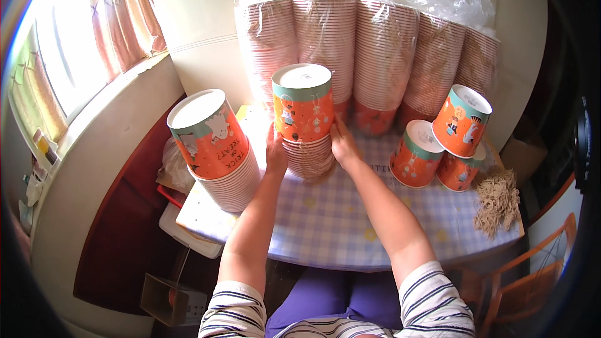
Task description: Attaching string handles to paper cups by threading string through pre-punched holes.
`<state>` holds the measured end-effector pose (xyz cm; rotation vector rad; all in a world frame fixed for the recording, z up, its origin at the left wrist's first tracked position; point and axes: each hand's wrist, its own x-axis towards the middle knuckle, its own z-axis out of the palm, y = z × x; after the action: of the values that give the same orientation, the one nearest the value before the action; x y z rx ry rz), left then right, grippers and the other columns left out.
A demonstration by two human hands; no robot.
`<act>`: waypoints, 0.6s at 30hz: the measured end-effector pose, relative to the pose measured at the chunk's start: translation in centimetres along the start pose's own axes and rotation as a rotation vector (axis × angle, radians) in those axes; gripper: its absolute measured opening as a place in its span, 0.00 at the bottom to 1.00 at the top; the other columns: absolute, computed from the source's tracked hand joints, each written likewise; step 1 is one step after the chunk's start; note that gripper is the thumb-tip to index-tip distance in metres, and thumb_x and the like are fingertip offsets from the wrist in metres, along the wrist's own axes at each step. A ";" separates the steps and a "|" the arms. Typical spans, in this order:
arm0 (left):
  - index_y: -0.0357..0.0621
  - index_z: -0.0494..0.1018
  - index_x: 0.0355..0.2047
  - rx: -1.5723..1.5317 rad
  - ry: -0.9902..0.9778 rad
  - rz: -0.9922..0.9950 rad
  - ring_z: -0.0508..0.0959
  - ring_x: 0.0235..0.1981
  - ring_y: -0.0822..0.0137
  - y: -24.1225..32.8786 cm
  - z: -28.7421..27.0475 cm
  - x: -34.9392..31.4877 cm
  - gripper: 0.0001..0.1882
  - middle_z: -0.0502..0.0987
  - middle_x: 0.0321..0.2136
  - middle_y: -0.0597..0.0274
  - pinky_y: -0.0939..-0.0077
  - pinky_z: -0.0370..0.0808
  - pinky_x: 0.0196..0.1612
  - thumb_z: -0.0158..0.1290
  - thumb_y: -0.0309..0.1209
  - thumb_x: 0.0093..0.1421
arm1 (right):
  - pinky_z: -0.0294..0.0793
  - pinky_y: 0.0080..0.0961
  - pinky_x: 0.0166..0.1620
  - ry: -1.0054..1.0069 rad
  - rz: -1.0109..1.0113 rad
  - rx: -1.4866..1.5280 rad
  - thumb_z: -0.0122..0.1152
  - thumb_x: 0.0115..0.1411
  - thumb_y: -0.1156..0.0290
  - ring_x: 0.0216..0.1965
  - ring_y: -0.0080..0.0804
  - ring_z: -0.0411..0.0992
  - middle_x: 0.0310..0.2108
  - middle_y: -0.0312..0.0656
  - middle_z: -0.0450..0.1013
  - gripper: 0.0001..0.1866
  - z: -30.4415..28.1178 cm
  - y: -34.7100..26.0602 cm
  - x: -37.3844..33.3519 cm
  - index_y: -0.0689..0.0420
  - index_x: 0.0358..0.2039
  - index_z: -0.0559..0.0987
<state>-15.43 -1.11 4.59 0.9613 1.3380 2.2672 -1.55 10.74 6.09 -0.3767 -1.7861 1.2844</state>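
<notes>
In the middle of the table, an upside-down stack of nested orange paper buckets [304, 117] with green bands and cartoon figures stands between my hands. My left hand [276, 151] presses against its left side, and my right hand [344, 144] holds the right side, fingers curving behind it. The white base of the top bucket faces up; clear plastic seems to cling round the lower rims. Left of my left forearm, a second inverted bucket stack [210, 144] leans slightly. On the right, one inverted bucket [462, 121] rests atop two others [416, 155].
Tall plastic-wrapped bucket stacks [385, 56] line the wall behind. A tangle of beige cords [498, 202] lies at the right edge of the table [325, 238] with its checked cloth. A wooden chair [526, 281] stands lower right, and a white lidded box [188, 231] sits lower left.
</notes>
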 end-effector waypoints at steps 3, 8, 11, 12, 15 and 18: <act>0.35 0.47 0.63 -0.029 -0.048 0.033 0.60 0.60 0.63 0.5 0.8 -0.6 0.30 0.59 0.59 0.50 0.70 0.55 0.62 0.37 0.38 0.66 | 0.53 0.29 0.62 0.001 0.032 0.026 0.39 0.67 0.53 0.63 0.47 0.54 0.62 0.59 0.53 0.30 -0.8 0.6 -0.1 0.58 0.63 0.54; 0.39 0.48 0.64 0.153 0.039 -0.049 0.58 0.61 0.62 -3.0 -3.2 -1.6 0.33 0.56 0.61 0.52 0.68 0.55 0.62 0.37 0.48 0.66 | 0.48 0.30 0.64 0.072 0.204 0.067 0.40 0.65 0.44 0.65 0.44 0.50 0.64 0.55 0.52 0.38 0.0 -0.5 -1.7 0.63 0.63 0.53; 0.37 0.48 0.63 0.085 0.017 -0.096 0.59 0.60 0.61 -5.1 -2.6 -2.8 0.35 0.57 0.60 0.51 0.68 0.56 0.61 0.39 0.50 0.65 | 0.48 0.31 0.64 0.136 0.374 0.073 0.41 0.64 0.43 0.65 0.41 0.50 0.64 0.53 0.52 0.40 -0.9 1.8 -3.2 0.64 0.63 0.53; 0.33 0.48 0.62 0.033 0.007 -0.128 0.60 0.58 0.61 -4.9 -2.4 -3.3 0.37 0.58 0.59 0.49 0.68 0.56 0.60 0.40 0.50 0.65 | 0.49 0.31 0.63 0.143 0.456 0.112 0.41 0.63 0.42 0.65 0.40 0.51 0.64 0.52 0.53 0.41 -0.6 1.6 -3.6 0.63 0.64 0.53; 0.34 0.51 0.62 0.071 0.024 -0.052 0.62 0.57 0.61 -6.7 -3.9 -3.4 0.35 0.59 0.58 0.50 0.67 0.58 0.59 0.42 0.48 0.64 | 0.52 0.30 0.62 0.071 0.530 0.303 0.43 0.63 0.43 0.63 0.39 0.54 0.63 0.51 0.54 0.41 1.0 0.1 -4.7 0.64 0.63 0.53; 0.37 0.52 0.62 0.272 0.070 0.004 0.62 0.57 0.58 -7.6 -4.1 -4.0 0.33 0.59 0.58 0.49 0.66 0.58 0.59 0.43 0.47 0.64 | 0.55 0.32 0.60 0.067 0.582 0.324 0.44 0.63 0.45 0.62 0.37 0.56 0.63 0.48 0.56 0.38 0.9 0.3 -4.7 0.63 0.63 0.55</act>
<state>-15.80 -2.22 -4.83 0.9763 1.7085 2.1777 0.34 7.17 3.58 -0.7783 -1.4203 1.9054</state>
